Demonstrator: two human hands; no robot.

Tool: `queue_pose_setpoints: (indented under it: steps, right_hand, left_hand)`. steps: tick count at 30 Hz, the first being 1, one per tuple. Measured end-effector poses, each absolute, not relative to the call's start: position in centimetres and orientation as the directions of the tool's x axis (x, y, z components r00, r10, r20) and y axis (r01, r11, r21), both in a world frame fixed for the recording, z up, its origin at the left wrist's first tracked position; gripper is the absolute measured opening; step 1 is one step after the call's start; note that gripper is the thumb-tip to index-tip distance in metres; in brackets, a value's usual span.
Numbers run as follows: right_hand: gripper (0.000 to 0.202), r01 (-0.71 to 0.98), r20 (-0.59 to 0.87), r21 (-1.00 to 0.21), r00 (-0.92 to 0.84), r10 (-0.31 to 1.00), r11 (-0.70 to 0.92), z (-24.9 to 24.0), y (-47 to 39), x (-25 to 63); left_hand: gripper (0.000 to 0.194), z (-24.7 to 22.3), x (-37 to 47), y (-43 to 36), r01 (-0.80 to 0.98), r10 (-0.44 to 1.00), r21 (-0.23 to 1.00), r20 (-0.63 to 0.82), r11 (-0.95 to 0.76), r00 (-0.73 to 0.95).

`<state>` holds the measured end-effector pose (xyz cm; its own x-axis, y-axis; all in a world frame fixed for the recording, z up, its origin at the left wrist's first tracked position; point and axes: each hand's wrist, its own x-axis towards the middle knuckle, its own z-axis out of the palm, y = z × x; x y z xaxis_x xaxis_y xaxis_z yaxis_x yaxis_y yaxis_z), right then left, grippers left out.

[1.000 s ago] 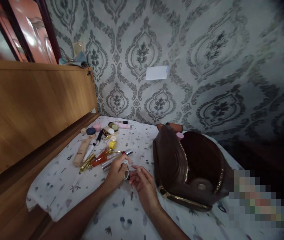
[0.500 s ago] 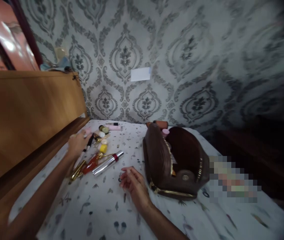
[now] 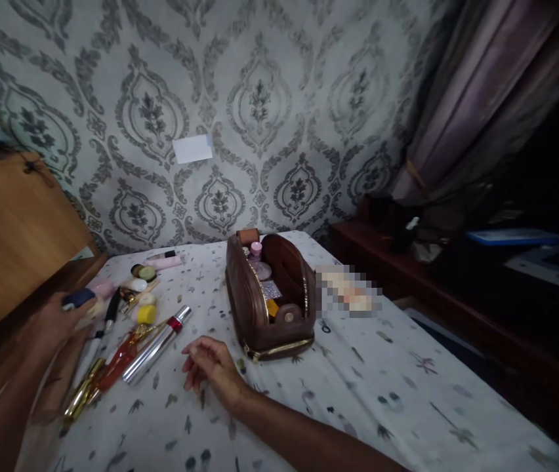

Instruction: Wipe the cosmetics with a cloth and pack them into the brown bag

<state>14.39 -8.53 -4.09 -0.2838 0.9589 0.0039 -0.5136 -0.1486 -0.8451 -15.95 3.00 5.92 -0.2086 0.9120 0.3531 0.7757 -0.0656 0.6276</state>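
Observation:
At the left, my left hand has its fingers closed around a small, dark blue rounded item. A pink item lies just beyond it. Near that hand a silver tube with a red band, an orange-red bottle, a gold tube and a yellow-capped container are spread on the sheet. My right hand rests over the sheet with loosely bent fingers and nothing in them. To its right stands a brown cosmetic bag, unzipped, with a pink-capped bottle and a glittery item inside.
A wooden panel borders the bed on the left. The patterned wall rises behind. Right of the bag lies a blurred-out item. A dark red ledge and a purple curtain are at the right.
The view has swung to the right. My left hand now has the dark blue item in its fingers, which did not show before. My right hand remains beside the bag.

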Motion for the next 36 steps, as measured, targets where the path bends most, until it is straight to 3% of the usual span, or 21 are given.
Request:
queue_pose_setpoints:
  steps: [2, 5, 8, 11, 16, 18, 22, 25, 28, 31, 36]
  right_hand:
    - [0.056, -0.525, 0.021, -0.84, -0.284, 0.959, -0.137, -4.0, -8.5, 14.3]
    - [0.064, -0.591, 0.062, -0.798, -0.281, 0.958, -0.121, -3.4, -8.8, 14.3]
    - [0.065, -0.673, 0.071, -0.721, -0.311, 0.948, -0.166, -2.5, -9.2, 14.7]
    - [0.056, -0.706, -0.009, -0.67, -0.3, 0.954, -0.228, -2.0, -9.3, 15.5]
    - [0.067, -0.75, -0.133, -0.596, -0.262, 0.956, -0.288, -2.5, -9.5, 16.0]
    - [0.064, -0.743, -0.089, -0.615, -0.265, 0.96, -0.262, -2.8, -9.8, 15.9]
    - [0.06, -0.695, -0.012, -0.672, -0.334, 0.942, -0.255, -3.1, -10.7, 16.1]
    - [0.064, -0.666, 0.001, -0.696, -0.373, 0.928, -0.267, -3.0, -10.8, 16.6]
    - [0.071, -0.666, 0.032, -0.691, -0.415, 0.909, -0.28, -3.0, -10.5, 16.7]
    - [0.08, -0.642, 0.037, -0.706, -0.452, 0.891, -0.297, -3.3, -10.3, 16.6]
    - [0.067, -0.611, -0.013, -0.74, -0.403, 0.915, -0.28, -3.4, -10.3, 16.6]
  left_hand:
    - [0.044, 6.5, -12.9, 1.4, 0.851, 0.878, 0.525, 0.393, 0.031, -0.274]
    - [0.054, 6.5, -6.6, -2.2, 0.795, 0.961, 0.586, 0.276, -0.159, -0.011]
    - [0.048, 5.9, -1.3, -5.5, 0.708, 0.916, 0.594, 0.139, -0.382, 0.377]
    - [0.048, 5.4, 0.9, -6.8, 0.693, 0.902, 0.598, 0.135, -0.403, 0.409]
    - [0.048, 4.7, 2.2, -7.0, 0.562, 0.923, 0.737, 0.358, -0.374, 0.144]
    - [0.043, 4.2, 3.4, -7.5, 0.522, 0.88, 0.714, 0.436, -0.466, 0.188]
    - [0.036, 2.9, 5.2, -8.3, 0.535, 0.836, 0.643, 0.423, -0.548, 0.349]
    - [0.04, 2.2, 5.3, -8.1, 0.413, 0.913, 0.814, 0.359, -0.409, 0.195]
    - [0.048, 1.5, 4.9, -7.8, 0.098, 0.993, 0.99, 0.098, -0.105, 0.072]
    - [0.055, 0.7, 4.5, -7.5, -0.044, 0.992, 0.997, -0.06, 0.066, 0.113]
    - [0.052, 0.4, 4.8, -7.0, -0.205, 0.996, 0.975, -0.077, 0.085, 0.047]
